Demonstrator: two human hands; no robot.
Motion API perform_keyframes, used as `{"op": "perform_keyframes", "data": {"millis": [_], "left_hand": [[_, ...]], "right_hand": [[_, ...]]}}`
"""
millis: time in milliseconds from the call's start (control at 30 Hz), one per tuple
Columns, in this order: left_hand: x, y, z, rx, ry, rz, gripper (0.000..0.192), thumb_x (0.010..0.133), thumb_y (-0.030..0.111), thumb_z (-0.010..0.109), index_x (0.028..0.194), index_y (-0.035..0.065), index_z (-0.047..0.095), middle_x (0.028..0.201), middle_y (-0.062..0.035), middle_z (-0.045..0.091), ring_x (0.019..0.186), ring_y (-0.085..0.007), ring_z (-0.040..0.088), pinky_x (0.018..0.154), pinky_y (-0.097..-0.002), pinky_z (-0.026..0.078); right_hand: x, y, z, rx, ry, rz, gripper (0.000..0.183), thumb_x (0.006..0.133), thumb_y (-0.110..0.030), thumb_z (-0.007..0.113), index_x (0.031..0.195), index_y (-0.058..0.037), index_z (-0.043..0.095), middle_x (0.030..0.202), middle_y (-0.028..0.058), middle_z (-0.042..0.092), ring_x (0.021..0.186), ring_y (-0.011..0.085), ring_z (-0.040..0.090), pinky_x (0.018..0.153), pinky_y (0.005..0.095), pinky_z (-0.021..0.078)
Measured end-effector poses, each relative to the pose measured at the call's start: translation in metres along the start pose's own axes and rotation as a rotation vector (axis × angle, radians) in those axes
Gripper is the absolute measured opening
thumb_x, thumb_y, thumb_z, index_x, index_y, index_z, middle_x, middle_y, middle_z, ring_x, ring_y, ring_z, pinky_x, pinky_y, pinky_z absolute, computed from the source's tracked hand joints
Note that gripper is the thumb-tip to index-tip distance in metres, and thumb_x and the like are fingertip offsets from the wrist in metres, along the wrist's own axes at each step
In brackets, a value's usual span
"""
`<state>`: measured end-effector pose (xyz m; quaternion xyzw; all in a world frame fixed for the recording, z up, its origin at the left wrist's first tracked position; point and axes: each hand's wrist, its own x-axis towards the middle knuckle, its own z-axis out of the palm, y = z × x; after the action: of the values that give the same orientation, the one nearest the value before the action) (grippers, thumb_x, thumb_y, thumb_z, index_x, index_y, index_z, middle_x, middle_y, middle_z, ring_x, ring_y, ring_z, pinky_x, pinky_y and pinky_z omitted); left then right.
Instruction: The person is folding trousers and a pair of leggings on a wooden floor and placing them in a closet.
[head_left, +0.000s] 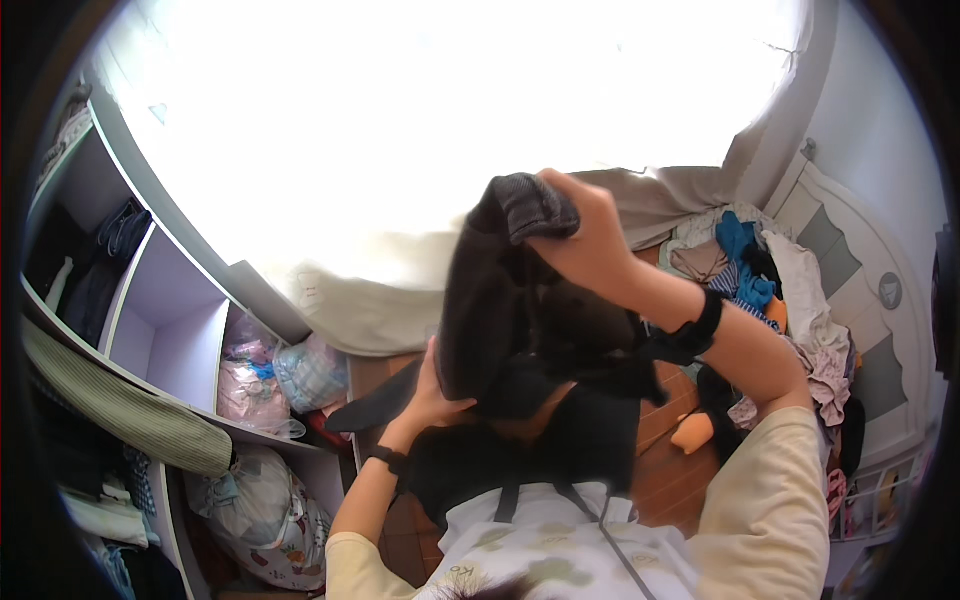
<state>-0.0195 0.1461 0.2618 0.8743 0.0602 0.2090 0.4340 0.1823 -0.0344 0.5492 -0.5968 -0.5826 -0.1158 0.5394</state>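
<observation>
A dark garment (487, 315) hangs in front of me, bunched and partly folded. My right hand (589, 232) grips its top end, where a grey, ribbed-looking fold (532, 202) shows. Lower down, my left hand (439, 394) holds the garment's left edge, thumb in front and fingers partly hidden behind the cloth. A dark pointed flap (375, 401) sticks out to the left, past my left wrist. Which kind of garment it is, I cannot tell. Both wrists wear black bands.
At left, a cubby shelf (161, 390) holds folded dark clothes (105, 270) and bagged textiles (255, 390). A stuffed bag (262, 517) stands below. Clothes lie heaped (750, 277) on the right by a white headboard (862, 300). An orange object (691, 433) rests near the wooden floor (667, 480). A bright curtain (390, 292) hangs ahead.
</observation>
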Motion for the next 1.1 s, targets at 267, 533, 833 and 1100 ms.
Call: {"op": "perform_keyframes", "data": {"millis": [267, 533, 833, 1100], "left_hand": [[0.047, -0.006, 0.063, -0.026, -0.213, -0.206, 0.14, 0.048, 0.032, 0.09, 0.146, 0.0054, -0.007, 0.142, -0.0271, 0.03, 0.131, -0.0419, 0.032, 0.105, -0.0444, 0.032], [0.072, -0.001, 0.233, -0.552, -0.269, 0.12, 0.085, 0.062, 0.021, 0.086, 0.131, 0.0027, 0.041, 0.125, -0.0171, 0.05, 0.116, -0.0307, 0.047, 0.097, -0.0398, 0.04], [0.076, 0.021, 0.254, -0.23, -0.342, -0.016, 0.05, 0.067, 0.03, 0.077, 0.107, 0.0039, 0.062, 0.105, -0.0188, 0.064, 0.1, -0.0353, 0.06, 0.084, -0.0412, 0.048], [0.082, -0.029, 0.094, 0.247, 0.071, -0.297, 0.041, 0.073, 0.033, 0.071, 0.098, 0.002, 0.063, 0.091, -0.0231, 0.064, 0.089, -0.041, 0.061, 0.074, -0.0446, 0.05]], "right_hand": [[0.071, -0.071, -0.086, -0.175, 0.182, -0.299, 0.03, 0.073, -0.008, 0.071, 0.1, -0.0031, 0.06, 0.087, 0.0102, 0.066, 0.077, 0.0212, 0.064, 0.071, 0.0296, 0.0503], [0.063, -0.088, -0.171, -0.322, 0.32, -0.196, 0.034, 0.075, -0.013, 0.07, 0.105, -0.0014, 0.059, 0.094, 0.0108, 0.064, 0.085, 0.0213, 0.062, 0.077, 0.0299, 0.0485], [0.044, -0.084, -0.23, -0.377, 0.437, -0.093, 0.04, 0.078, -0.019, 0.069, 0.111, 0.0006, 0.057, 0.102, 0.0114, 0.063, 0.093, 0.0214, 0.06, 0.083, 0.0304, 0.0465], [0.02, -0.046, -0.305, -0.325, 0.553, 0.102, 0.046, 0.08, -0.025, 0.068, 0.115, 0.0023, 0.056, 0.109, 0.012, 0.061, 0.1, 0.0215, 0.058, 0.089, 0.0308, 0.0447]]}}
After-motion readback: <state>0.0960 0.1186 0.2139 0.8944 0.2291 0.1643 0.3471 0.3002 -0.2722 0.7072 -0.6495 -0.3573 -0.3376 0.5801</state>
